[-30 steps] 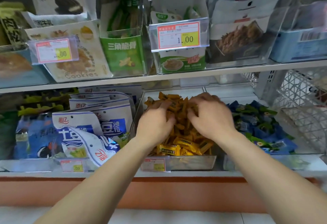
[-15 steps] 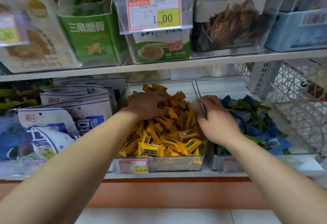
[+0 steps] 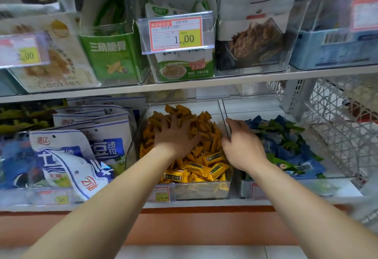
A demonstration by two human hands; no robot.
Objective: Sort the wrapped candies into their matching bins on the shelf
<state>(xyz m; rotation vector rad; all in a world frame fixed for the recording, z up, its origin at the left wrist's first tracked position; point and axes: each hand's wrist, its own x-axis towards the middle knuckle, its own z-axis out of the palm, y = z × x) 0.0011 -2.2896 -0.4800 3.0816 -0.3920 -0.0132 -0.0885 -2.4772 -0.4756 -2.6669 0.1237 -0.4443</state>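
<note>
Head view: we see the left hand (image 3: 176,133) lying flat, fingers spread, on a heap of glossy yellow wrapped candies (image 3: 204,164) in a clear plastic bin (image 3: 200,192) on the lower shelf. The right hand (image 3: 243,146) sits at the wall between this bin and the next one, which holds crinkly blue-and-green candies (image 3: 286,146). Its far fingers are hidden, so we cannot tell whether it pinches anything. Soft white-and-blue pouches (image 3: 67,152) crowd the left side, and a white wire basket (image 3: 337,125) stands to the right. The upper shelf edge (image 3: 184,86) overhangs the bins. Above it we read a price tag (image 3: 176,33) saying "1.00", a green box (image 3: 110,58) marked "三角脆骨" and a pack (image 3: 59,68) marked "Cookies".
</note>
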